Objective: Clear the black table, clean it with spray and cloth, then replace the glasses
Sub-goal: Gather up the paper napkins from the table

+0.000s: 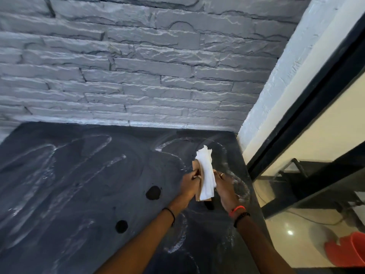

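The black table fills the lower left, streaked with whitish wipe marks and with two dark round wet spots. Above its right side I hold a white cloth folded over a brown paper-like piece. My left hand grips the brown and white bundle from the left. My right hand holds the cloth from the right, a ring on one finger. No glasses or spray bottle are in view.
A grey stone-brick wall backs the table. A white pillar and a black-framed glass pane stand at the right. A red bucket sits on the floor at the lower right.
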Action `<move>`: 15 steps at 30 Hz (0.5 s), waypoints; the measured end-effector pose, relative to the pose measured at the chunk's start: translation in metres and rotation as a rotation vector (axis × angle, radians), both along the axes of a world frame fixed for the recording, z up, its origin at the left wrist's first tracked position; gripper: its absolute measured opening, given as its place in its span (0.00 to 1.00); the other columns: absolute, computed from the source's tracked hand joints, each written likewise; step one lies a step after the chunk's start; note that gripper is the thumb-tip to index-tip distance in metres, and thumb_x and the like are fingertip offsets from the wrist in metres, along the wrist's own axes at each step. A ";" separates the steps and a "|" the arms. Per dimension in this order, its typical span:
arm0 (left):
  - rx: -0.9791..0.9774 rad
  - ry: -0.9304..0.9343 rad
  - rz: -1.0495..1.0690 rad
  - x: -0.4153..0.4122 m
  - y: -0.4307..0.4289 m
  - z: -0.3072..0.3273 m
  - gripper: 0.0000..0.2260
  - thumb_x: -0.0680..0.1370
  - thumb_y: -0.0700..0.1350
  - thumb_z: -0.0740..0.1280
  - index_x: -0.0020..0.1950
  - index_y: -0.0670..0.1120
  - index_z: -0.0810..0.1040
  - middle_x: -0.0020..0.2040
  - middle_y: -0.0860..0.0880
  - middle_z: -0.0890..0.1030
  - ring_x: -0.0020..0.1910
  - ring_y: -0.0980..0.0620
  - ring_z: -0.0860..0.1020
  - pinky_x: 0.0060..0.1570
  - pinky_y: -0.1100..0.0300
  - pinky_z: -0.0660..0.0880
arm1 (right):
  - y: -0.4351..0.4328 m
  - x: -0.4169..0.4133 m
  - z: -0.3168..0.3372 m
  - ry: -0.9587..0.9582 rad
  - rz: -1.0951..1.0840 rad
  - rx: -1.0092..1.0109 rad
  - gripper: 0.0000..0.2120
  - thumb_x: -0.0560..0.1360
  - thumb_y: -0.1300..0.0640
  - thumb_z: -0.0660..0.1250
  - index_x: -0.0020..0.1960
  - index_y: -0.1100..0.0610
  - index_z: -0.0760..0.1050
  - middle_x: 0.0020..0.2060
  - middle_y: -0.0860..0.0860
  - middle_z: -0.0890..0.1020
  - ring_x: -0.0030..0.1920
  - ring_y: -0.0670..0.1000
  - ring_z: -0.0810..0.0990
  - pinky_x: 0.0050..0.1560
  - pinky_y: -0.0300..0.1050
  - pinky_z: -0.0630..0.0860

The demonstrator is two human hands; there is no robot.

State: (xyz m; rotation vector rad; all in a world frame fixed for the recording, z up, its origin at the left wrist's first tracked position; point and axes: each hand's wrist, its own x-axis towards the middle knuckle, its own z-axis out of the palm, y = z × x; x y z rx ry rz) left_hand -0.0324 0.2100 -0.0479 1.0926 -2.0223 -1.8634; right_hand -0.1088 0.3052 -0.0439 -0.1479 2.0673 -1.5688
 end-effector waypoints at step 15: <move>-0.073 0.123 0.575 0.295 -0.089 0.036 0.13 0.79 0.37 0.58 0.45 0.51 0.79 0.44 0.48 0.79 0.42 0.53 0.76 0.44 0.60 0.73 | -0.153 0.255 0.025 0.048 0.572 -0.071 0.12 0.78 0.56 0.61 0.39 0.58 0.79 0.33 0.49 0.79 0.34 0.45 0.75 0.36 0.42 0.70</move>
